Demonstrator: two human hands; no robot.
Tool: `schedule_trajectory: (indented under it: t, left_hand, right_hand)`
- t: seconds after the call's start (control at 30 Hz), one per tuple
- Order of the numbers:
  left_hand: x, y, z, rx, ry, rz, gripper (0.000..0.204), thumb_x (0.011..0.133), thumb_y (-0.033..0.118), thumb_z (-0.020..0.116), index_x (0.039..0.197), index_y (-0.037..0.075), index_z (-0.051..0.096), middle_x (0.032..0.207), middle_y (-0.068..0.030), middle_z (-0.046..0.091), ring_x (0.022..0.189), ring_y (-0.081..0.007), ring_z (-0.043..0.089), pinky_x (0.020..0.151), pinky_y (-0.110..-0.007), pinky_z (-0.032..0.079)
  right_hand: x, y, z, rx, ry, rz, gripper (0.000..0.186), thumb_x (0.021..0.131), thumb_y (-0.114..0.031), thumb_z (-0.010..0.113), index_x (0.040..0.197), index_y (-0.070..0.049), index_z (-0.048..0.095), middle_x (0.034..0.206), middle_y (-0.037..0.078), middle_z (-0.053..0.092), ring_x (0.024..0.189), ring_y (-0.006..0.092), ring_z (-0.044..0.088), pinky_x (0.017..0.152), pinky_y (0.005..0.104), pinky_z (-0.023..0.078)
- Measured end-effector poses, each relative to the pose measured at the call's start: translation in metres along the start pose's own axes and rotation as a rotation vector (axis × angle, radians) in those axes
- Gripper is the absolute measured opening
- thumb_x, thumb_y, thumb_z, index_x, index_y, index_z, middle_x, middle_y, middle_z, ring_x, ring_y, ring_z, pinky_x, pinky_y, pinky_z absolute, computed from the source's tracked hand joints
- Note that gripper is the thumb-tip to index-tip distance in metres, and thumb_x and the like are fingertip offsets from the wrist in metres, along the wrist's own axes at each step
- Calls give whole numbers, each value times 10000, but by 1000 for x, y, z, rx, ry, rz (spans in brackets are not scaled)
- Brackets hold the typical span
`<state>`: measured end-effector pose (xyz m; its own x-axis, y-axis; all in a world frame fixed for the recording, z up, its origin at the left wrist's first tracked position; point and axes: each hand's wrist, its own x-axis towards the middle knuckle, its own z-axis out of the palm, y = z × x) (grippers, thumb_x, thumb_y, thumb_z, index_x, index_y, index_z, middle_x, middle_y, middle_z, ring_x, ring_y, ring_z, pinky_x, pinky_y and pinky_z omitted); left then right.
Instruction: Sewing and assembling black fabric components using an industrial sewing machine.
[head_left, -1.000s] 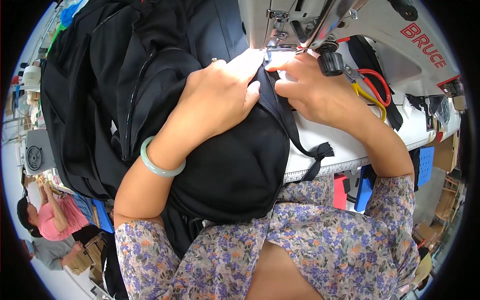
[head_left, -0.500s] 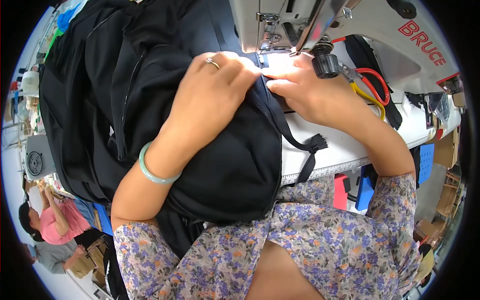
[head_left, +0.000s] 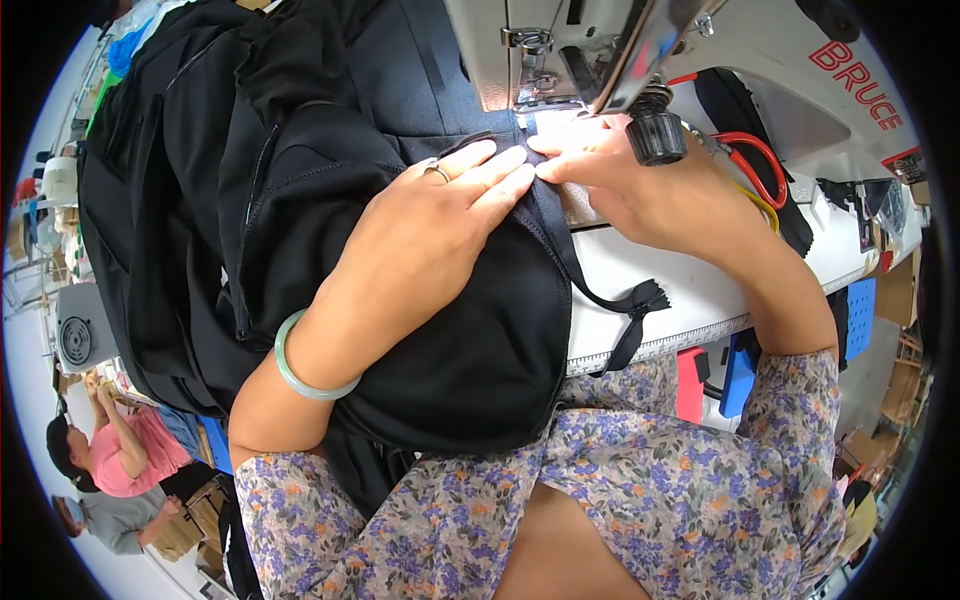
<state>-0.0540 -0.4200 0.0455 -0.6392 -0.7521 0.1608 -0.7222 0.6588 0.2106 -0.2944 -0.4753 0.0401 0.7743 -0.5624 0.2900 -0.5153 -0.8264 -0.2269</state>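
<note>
A heap of black fabric (head_left: 430, 380) lies across the sewing table, its seam edge running up to the sewing machine (head_left: 560, 60). My left hand (head_left: 430, 215), with a ring and a pale green bangle, rests flat on the fabric, fingers stretched toward the seam. At the seam just below the needle area, my right hand (head_left: 660, 190) pinches the edge of a black zipper (head_left: 556, 225) between thumb and forefinger; its other fingers are partly hidden beside the machine. The zipper's loose end with its slider (head_left: 640, 302) hangs over the table's near edge.
Scissors (head_left: 762, 160) with red and yellow handles lie right of my right hand, by another black strip (head_left: 735, 100). A ruler tape (head_left: 650, 348) lines the table's front edge. At far left are a grey fan unit (head_left: 78, 335) and two people (head_left: 135, 460).
My left hand has gone from curled on the fabric to flat with fingers stretched, shifting slightly nearer. More smooth fabric shows beyond it. My right hand stays by the machine.
</note>
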Motion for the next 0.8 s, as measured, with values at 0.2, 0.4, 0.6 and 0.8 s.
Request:
schedule_trajectory:
  t: [0.2, 0.4, 0.6, 0.8]
  left_hand:
    - [-1, -2, -3, -83, 7, 5, 414, 839, -25, 545, 1241, 36, 624, 1258, -130, 635, 1230, -325, 559, 1031, -416, 452]
    - [1, -2, -1, -97, 19, 12, 395, 841, -30, 544, 1223, 29, 629, 1263, -136, 629, 1219, -339, 560, 1029, -422, 452]
    - [3, -3, -2, -117, 32, 16, 392, 833, -39, 549, 1211, 23, 632, 1259, -140, 628, 1198, -357, 566, 1023, -429, 454]
    - [6, -5, 0, -95, 44, 17, 386, 828, -41, 548, 1198, 21, 640, 1261, -129, 631, 1170, -359, 577, 992, -433, 464]
  right_hand:
    - [0, 4, 4, -60, 31, -101, 256, 811, -29, 635, 1039, -145, 655, 1097, 33, 691, 906, 273, 653, 779, 397, 541]
    - [5, 8, 7, -50, 99, -95, 239, 816, -31, 648, 1036, -124, 662, 1055, 51, 695, 903, 263, 675, 767, 357, 557]
    - [7, 13, 14, -23, 41, 22, 230, 834, -26, 640, 1051, -93, 679, 1062, 100, 709, 987, 289, 683, 834, 360, 555]
    - [7, 20, 21, -36, 10, 53, 220, 834, -27, 651, 1047, -63, 690, 1052, 127, 713, 992, 293, 685, 855, 364, 546]
